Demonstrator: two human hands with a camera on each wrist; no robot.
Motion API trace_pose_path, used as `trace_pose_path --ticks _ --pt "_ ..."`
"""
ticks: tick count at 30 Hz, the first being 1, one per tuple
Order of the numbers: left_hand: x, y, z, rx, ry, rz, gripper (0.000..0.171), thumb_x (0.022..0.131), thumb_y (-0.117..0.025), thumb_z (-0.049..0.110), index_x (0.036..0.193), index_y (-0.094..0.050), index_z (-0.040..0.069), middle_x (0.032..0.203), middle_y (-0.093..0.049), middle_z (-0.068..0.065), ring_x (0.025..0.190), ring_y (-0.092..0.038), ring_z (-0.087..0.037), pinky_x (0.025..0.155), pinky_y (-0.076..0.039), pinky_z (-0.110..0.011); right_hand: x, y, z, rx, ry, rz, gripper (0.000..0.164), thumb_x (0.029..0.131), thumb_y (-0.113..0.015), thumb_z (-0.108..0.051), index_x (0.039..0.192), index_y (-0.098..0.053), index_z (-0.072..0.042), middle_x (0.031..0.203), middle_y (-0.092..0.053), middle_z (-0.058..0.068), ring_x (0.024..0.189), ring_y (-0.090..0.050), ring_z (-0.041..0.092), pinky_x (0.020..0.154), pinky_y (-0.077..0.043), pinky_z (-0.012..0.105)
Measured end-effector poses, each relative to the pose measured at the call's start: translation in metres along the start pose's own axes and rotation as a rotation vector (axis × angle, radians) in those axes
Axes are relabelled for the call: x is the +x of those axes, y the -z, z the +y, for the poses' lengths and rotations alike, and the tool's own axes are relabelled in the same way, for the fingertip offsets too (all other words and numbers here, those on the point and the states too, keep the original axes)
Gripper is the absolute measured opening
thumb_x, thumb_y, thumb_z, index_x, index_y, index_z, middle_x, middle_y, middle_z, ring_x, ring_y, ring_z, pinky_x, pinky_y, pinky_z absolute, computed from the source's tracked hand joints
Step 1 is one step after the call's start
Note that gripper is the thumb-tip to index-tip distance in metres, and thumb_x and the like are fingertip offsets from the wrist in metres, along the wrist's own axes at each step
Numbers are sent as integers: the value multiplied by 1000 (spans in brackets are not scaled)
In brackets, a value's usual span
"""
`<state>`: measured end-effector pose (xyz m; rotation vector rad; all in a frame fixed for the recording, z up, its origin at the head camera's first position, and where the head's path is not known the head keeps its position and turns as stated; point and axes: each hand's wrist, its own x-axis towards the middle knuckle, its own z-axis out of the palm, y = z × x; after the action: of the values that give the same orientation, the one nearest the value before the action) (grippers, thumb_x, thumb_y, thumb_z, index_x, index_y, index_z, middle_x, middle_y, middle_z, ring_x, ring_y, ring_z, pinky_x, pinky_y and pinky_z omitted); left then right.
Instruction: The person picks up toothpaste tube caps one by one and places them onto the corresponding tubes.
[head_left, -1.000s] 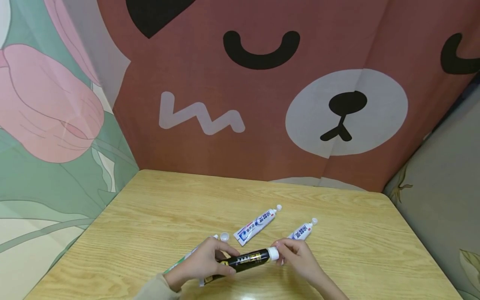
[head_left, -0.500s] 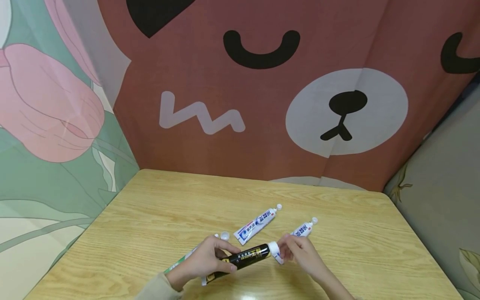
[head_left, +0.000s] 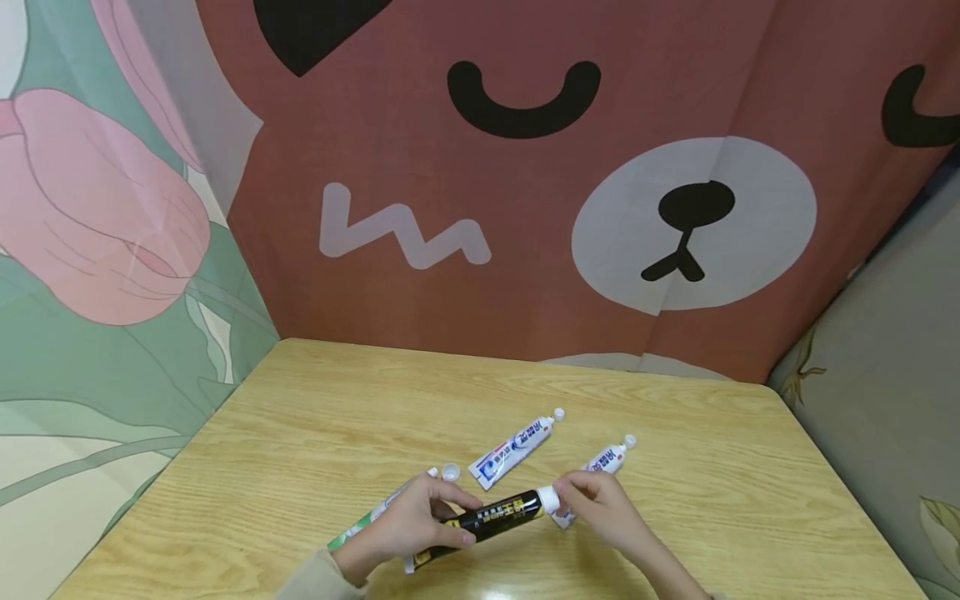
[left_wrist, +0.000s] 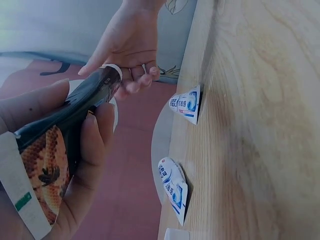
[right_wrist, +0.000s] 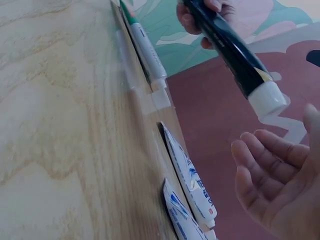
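Note:
My left hand (head_left: 408, 521) grips a black toothpaste tube (head_left: 502, 518) with gold lettering, held tilted above the table. Its white screw cap (head_left: 549, 499) is on and points to the right. Beside that cap is my right hand (head_left: 600, 504); in the right wrist view its fingers (right_wrist: 270, 160) are loosely bent, with a gap between them and the cap (right_wrist: 268, 100). Behind the hands lies a white-and-blue toothpaste tube (head_left: 513, 452). A similar tube (head_left: 604, 460) is partly hidden by my right hand. A green-and-white tube (head_left: 360, 527) lies partly behind my left hand.
Small white caps lie by the nozzles of the tubes on the table: one cap (head_left: 450, 472) at the green tube, another cap (head_left: 558, 414) at the middle tube, a third cap (head_left: 630, 440) at the right. The wooden table (head_left: 360, 392) meets a bear-printed curtain (head_left: 420, 308) at the back.
The fingers of my right hand have shifted slightly about the cap. My left hand and the black tube stay nearly where they were; the tubes on the table have not moved.

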<state>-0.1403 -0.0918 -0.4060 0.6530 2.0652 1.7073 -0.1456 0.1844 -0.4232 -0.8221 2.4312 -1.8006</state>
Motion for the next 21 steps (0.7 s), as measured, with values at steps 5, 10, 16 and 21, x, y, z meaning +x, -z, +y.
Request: trace_pose_path --ticks 5,10,16,21 --pt "-2 -1 -4 20 -9 15 31 69 -74 -3 99 -66 -4 103 -63 -13 75 -66 -15 63 -52 -25 -2 3 1 55 63 -59 26 87 -55 1 108 -53 17 97 -64 9 82 -59 8 68 -51 26" --pt "-3 -1 -5 -1 -36 -5 32 69 -74 -4 100 -65 -6 103 -64 -15 76 -65 -13 64 -52 -24 -2 2 3 93 57 -110 22 85 -56 3 101 -57 17 90 -64 13 76 -59 7 64 -51 27" --pt "-3 -4 -6 -5 -81 -25 33 69 -74 -4 101 -64 -9 102 -63 -16 77 -64 -11 65 -51 -22 -2 -1 3 29 40 -91 23 92 -45 2 78 -60 11 64 -58 15 58 -53 3 49 -48 28" --pt "-4 -5 -8 15 -90 -15 33 69 -74 -3 100 -64 -8 100 -65 -16 76 -64 -9 64 -51 -21 -3 3 2 33 63 -69 18 88 -54 1 100 -58 13 85 -64 7 72 -59 10 60 -51 30"
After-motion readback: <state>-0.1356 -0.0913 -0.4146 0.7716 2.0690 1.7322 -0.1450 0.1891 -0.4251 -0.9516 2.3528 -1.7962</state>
